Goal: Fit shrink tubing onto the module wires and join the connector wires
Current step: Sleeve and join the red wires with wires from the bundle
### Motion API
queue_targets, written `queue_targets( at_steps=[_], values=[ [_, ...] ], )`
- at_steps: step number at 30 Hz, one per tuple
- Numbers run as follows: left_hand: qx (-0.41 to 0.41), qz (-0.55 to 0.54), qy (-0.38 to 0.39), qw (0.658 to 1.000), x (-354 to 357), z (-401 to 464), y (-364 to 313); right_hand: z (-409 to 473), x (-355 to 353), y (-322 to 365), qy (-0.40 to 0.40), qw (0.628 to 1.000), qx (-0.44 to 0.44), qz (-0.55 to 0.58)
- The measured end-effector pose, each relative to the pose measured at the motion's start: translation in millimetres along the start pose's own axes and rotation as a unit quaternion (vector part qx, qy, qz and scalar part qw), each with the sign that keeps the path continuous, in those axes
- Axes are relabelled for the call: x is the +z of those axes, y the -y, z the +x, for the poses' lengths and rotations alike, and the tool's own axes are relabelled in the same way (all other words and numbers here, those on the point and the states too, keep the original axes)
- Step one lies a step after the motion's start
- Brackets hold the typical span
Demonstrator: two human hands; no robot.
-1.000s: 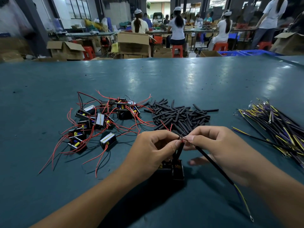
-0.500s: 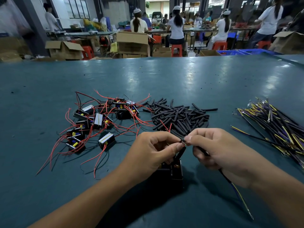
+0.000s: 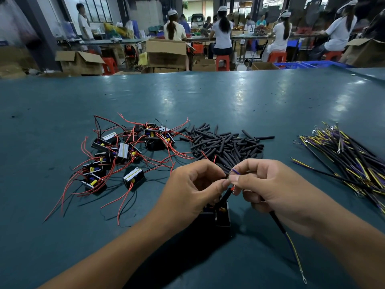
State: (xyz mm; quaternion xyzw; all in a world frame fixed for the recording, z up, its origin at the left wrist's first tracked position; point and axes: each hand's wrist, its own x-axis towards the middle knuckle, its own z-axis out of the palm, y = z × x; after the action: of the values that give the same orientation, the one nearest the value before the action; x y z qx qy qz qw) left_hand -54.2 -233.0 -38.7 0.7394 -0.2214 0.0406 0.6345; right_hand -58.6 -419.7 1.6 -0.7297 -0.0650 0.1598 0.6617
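Bare bench (image 3: 208, 97) is lying open beyond the piles. Modules (image 3: 123, 155), tubing pieces (image 3: 227, 142) and the wire bundle (image 3: 354, 161) are crowding the middle, leaving narrow gaps between them.

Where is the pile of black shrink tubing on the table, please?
The pile of black shrink tubing lies mid-table in the head view, just beyond both hands, with the red-wired modules on its left and the bundle of connector wires on its right.
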Motion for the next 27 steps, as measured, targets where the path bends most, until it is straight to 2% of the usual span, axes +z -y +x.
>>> queue_targets(
  at_steps=[11, 15, 21, 27],
  values=[
    [0.015, 0.048, -0.036, 0.998, 1.9, -1.8, 3.1, 2.3, 1.0, -5.8, -0.068, 0.997, -0.026, -0.003],
    [0.035, 0.065, -0.068, 0.995, 5.0, -4.1, 2.7, 2.8, 2.6, -10.8, -0.079, 0.995, -0.059, -0.028],
    [0.086, 0.158, -0.104, 0.978, 4.8, -3.6, 1.7, 4.7, 1.9, -14.1, -0.093, 0.986, -0.101, -0.09],
    [0.102, 0.135, -0.105, 0.98, 7.6, -4.2, 2.3, 4.7, 2.8, -14.3, -0.092, 0.987, -0.098, -0.09]
  ],
)
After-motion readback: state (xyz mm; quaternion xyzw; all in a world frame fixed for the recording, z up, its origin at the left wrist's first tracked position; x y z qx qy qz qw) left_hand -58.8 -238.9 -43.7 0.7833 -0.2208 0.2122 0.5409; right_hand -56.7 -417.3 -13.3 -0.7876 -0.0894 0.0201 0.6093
